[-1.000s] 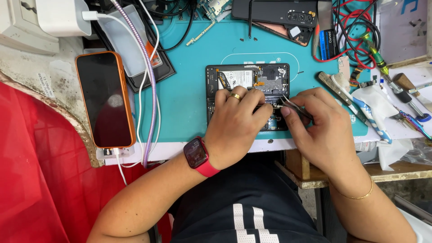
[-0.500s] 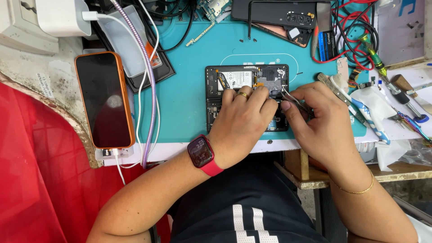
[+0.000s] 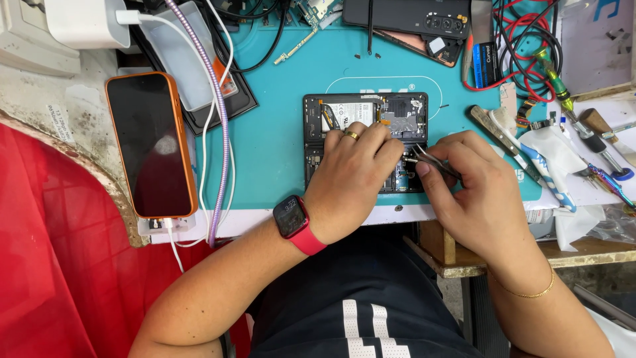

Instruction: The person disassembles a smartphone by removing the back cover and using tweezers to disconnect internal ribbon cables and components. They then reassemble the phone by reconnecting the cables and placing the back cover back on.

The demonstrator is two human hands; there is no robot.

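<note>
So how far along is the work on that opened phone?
Done: the opened phone lies on the teal mat, back cover off, boards exposed. In hand: the left hand steadies it while the right hand works tweezers inside. Left: it is uncovered, unclosed.

Teal mat on bench — opened phone, orange-cased phone, screwdrivers.

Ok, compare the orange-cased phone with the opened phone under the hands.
The orange-cased phone is closed, dark screen up, cable plugged in; the opened phone shows its inner parts. The first lies untouched; the left hand presses the second while the right hand works tweezers. Both lie flat.
</note>
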